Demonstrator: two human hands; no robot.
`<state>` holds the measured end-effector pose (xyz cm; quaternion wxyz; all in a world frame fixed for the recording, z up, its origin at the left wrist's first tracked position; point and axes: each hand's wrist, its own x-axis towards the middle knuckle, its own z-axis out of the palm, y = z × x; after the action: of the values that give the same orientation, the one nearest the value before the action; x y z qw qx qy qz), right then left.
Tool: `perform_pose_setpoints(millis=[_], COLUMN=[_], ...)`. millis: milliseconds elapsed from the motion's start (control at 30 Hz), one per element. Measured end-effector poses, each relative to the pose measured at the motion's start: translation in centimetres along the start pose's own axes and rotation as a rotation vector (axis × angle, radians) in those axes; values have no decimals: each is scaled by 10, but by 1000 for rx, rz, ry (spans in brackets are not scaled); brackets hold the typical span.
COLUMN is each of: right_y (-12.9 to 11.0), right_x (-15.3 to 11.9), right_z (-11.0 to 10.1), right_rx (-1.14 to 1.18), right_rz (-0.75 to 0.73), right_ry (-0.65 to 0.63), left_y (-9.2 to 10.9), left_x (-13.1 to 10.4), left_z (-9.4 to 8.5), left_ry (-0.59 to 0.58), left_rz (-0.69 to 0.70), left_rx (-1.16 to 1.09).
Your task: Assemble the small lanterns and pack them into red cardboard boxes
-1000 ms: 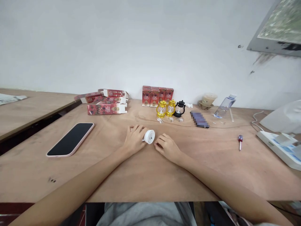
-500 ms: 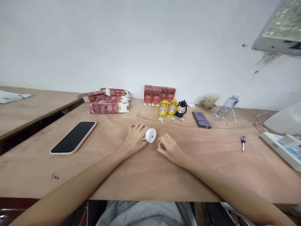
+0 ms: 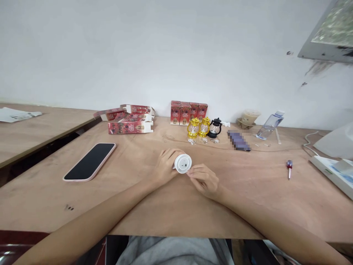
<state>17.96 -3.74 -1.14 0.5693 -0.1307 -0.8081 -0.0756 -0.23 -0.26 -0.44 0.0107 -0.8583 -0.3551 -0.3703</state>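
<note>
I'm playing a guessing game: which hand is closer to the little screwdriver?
Right. The right hand is nearer, off to the left of the screwdriver. The left hand is farther left, holding the round white piece.

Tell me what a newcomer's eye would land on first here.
Probably the white round piece, front and centre, held in the left hand with the right hand at its lower edge. Behind it, two gold lanterns and a black lantern stand in a row, the gold ones before upright red boxes. Off to the left lies a pink-edged phone, dark screen up.
</note>
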Motion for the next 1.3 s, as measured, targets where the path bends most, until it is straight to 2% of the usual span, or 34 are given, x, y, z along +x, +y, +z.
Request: perform_pose_setpoints(millis=[133, 333, 500, 567, 667, 733, 800, 900, 1133, 1200, 1300], right_y=[-3, -2, 0, 0, 0, -1, -3, -4, -4, -4, -2], right_x=[3, 0, -2, -1, 2, 3, 2, -3, -6, -4, -2], right_z=[-1, 4, 6, 5, 2, 2, 3, 6, 9, 9, 9], right_rx=[-81, -104, -100, -140, -258, -356, -446, -518, -454, -386, -310], right_rz=[65, 122, 108, 69, -73, -155, -175, -161, -98, -38, 121], right_ry=[72, 108, 85, 54, -39, -114, -201, -318, -420, -437, -379], left_y=[7, 13, 16, 16, 14, 11, 8, 6, 5, 1, -8], left_x=[-1, -2, -1, -1, -1, -1, 0, 1, 1, 2, 7], left_z=[1, 2, 0, -1, -2, -2, -3, -5, -7, -6, -8], left_ry=[25, 19, 3, -10, -14, -15, -6, -3, -13, 39, 180], left_rz=[33, 20, -7, -8, -17, -58, -121, -188, -237, -248, -263], left_rx=[6, 8, 32, 52, 87, 110, 138, 174, 187, 149, 10])
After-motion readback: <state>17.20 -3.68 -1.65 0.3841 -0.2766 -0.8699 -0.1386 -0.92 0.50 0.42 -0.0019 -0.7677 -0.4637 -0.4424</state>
